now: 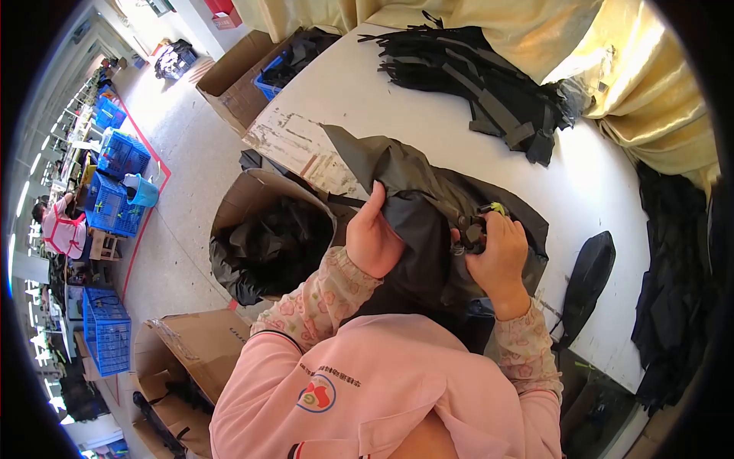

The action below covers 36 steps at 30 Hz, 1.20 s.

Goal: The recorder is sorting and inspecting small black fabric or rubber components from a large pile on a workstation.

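Observation:
A large piece of dark fabric (428,183), black and dull grey-brown, lies bunched over the near part of the white table and hangs toward my lap. At its left side my left hand (375,233) grips it, thumb up on top and the other fingers hidden in the folds. My right hand (498,256) is closed at the fabric's right part, around a small dark object (474,233) with a shiny bit and a yellow-green spot near the fingertips. Its kind is too small and too covered to make out.
On the white table (336,92) lie a heap of black strips (474,76) and a narrow black pouch-like piece (589,279). Left of me stands a round bin (260,183) of black fabric, with cardboard boxes (195,336) nearby. Black cloth (669,291) hangs at the right.

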Motion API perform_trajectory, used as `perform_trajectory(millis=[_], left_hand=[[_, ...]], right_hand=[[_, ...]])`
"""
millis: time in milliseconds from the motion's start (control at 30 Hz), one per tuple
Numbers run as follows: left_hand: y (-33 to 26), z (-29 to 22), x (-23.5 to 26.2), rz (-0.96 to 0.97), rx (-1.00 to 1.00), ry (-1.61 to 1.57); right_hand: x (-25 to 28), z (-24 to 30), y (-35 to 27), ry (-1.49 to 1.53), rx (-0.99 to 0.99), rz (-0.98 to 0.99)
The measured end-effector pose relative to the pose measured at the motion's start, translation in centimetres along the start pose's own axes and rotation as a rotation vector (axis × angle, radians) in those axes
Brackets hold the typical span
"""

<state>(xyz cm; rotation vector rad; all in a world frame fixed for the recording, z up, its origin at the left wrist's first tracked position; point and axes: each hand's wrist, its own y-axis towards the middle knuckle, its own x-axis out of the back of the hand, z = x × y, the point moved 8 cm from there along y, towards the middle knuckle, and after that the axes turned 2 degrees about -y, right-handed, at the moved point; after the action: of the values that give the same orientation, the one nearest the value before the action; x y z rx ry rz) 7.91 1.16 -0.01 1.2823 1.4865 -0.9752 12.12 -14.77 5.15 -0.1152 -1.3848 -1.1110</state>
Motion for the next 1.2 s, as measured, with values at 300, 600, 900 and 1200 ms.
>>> perform_trajectory(millis=[300,600,900,1200], left_hand=[[-0.1,-0.3,0.6,-0.059,0.028,-0.012],[-10.2,-32.5,16.4,-0.410,-0.575,0.448],[-20.0,-41.9,31.4,0.137,-0.036,0.939],[-20.7,-52.6,28.0,-1.251,-1.238,1.980]], right_hand=[[0.0,-1.0,-0.6,0.019,0.022,-0.029],[11.7,-19.7,-6.7,-0.225,-0.689,-0.167],[20.9,-40.3,-29.7,-0.661,-1.265,0.057],[14.4,-45.7,-35.7,-0.497,-1.417,0.284]])
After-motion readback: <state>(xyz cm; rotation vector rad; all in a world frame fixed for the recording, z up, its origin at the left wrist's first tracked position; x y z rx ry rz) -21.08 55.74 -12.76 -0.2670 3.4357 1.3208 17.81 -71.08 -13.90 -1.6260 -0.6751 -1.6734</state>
